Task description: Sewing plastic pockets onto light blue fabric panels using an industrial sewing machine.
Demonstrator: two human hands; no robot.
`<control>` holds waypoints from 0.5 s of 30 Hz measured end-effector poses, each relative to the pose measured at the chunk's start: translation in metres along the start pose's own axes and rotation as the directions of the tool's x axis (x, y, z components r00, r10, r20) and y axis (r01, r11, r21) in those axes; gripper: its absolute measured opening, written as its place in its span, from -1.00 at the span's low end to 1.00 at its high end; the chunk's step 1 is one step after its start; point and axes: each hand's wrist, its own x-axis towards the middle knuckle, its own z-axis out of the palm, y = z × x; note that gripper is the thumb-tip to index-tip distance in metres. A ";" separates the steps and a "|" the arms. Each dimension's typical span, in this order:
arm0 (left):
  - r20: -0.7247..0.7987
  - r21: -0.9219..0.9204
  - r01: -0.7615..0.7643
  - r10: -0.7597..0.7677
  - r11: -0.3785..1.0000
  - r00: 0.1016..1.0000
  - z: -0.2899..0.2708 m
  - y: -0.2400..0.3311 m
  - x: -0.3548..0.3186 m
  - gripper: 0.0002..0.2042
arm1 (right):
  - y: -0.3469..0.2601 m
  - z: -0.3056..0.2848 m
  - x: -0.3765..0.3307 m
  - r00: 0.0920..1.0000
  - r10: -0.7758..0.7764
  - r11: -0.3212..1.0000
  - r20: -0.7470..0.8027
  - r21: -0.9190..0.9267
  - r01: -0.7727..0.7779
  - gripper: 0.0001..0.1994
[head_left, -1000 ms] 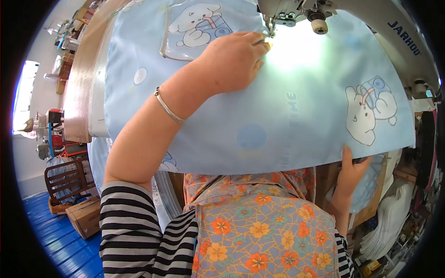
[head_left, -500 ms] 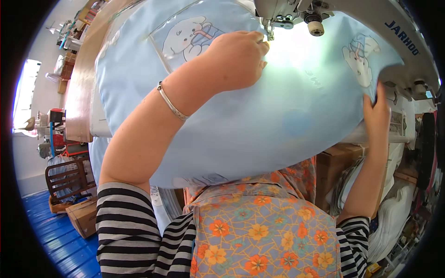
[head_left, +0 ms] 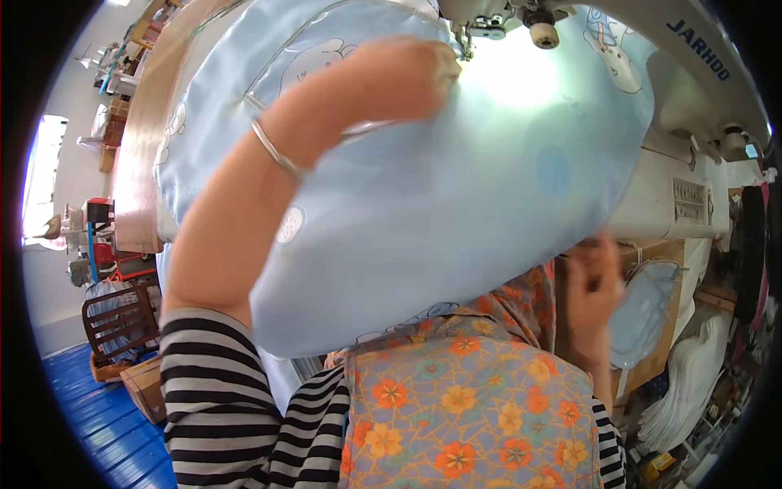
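A large light-blue printed fabric piece (head_left: 456, 204) with cartoon animals lies under the sewing machine's needle and presser foot (head_left: 465, 42) and hangs toward my lap. My left hand (head_left: 411, 77), blurred, rests on it just left of the foot. Its fingers look curled onto the cloth, though the fingertips are partly smeared. A clear, edged panel (head_left: 314, 61) lies on the fabric beneath my left forearm. My right hand (head_left: 593, 281) is just below the fabric's right edge, near the machine bed. Motion blurs its fingers, and I cannot make out anything in them.
The grey machine arm (head_left: 692, 49) spans the upper right, its lamp glaring on the cloth. Below the bed, blue cut pieces (head_left: 648, 314) lean against a cardboard box (head_left: 652, 375) beside white sheets (head_left: 688, 383). A brown chair (head_left: 122, 326) stands at left on a blue floor (head_left: 77, 407).
My right hand has left the fabric's right edge and come down toward me. The fabric has turned, its right side shifting up and inward. My left hand has moved slightly left.
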 end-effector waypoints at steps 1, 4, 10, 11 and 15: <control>0.108 -0.079 -0.009 0.017 0.997 0.994 -0.011 -0.016 -0.001 -0.72 | -0.006 0.014 -0.015 0.986 0.114 0.970 0.124 0.202 -0.138 -0.49; 0.180 -0.017 -0.151 0.152 0.988 0.972 -0.021 -0.027 0.003 -0.69 | -0.018 0.040 -0.035 0.928 0.199 0.830 0.316 0.449 -0.331 -0.54; -0.021 0.114 -0.118 0.121 0.987 0.992 0.012 -0.011 -0.028 -0.63 | -0.026 0.019 -0.019 0.885 0.261 0.665 0.386 0.592 -0.455 -0.78; -0.051 0.132 -0.112 0.120 0.985 0.991 0.013 -0.007 -0.030 -0.66 | -0.023 0.012 -0.016 0.902 0.285 0.707 0.324 0.565 -0.427 -0.79; -0.027 0.144 -0.038 0.042 0.989 0.999 0.012 0.004 -0.030 -0.65 | -0.021 -0.014 0.013 0.896 0.365 0.784 0.254 0.435 -0.443 -0.82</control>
